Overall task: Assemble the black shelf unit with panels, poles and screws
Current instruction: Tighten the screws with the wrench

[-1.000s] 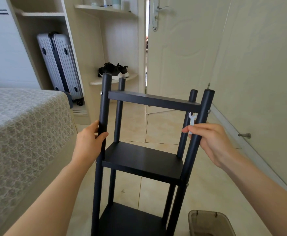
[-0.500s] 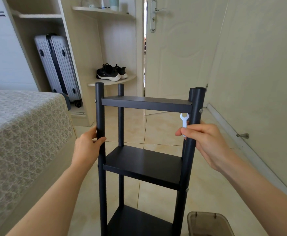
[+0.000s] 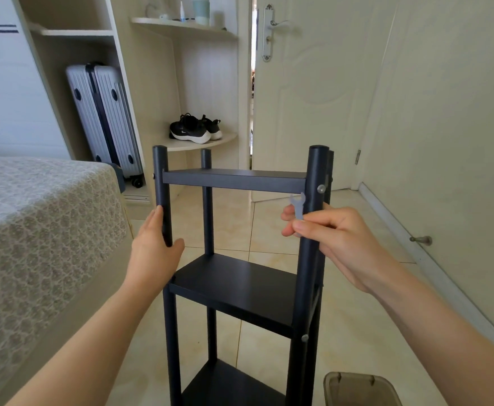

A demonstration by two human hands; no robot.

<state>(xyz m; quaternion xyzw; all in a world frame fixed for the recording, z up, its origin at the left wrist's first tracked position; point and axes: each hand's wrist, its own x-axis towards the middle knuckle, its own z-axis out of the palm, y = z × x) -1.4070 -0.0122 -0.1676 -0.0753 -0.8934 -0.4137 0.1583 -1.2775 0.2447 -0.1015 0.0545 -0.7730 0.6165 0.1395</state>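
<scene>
Tiled floor point(image 3: 357, 312); left grip point(image 3: 155, 247) around shelf pole point(image 3: 161, 177), right grip point(image 3: 333, 238) tight on wrench point(image 3: 298, 205).

The shelf unit point(image 3: 234, 276) stands in the lower centre of the frame; the bed point(image 3: 35, 230) lies along the left edge, just beside it; the bin point(image 3: 360, 389) sits at the bottom right, near the unit's foot. The left hand point(image 3: 152, 247) grips the left front pole point(image 3: 161, 183) below the top panel point(image 3: 234, 180); the right hand point(image 3: 336, 238) is at the right front pole point(image 3: 313, 177), pinching a wrench point(image 3: 298, 205) just left of it. Behind, the suitcase point(image 3: 105, 118) stands at upper left; the shoes point(image 3: 194, 128) rest on a corner ledge point(image 3: 228, 139) above centre; the door point(image 3: 313, 98) is right of them.
</scene>
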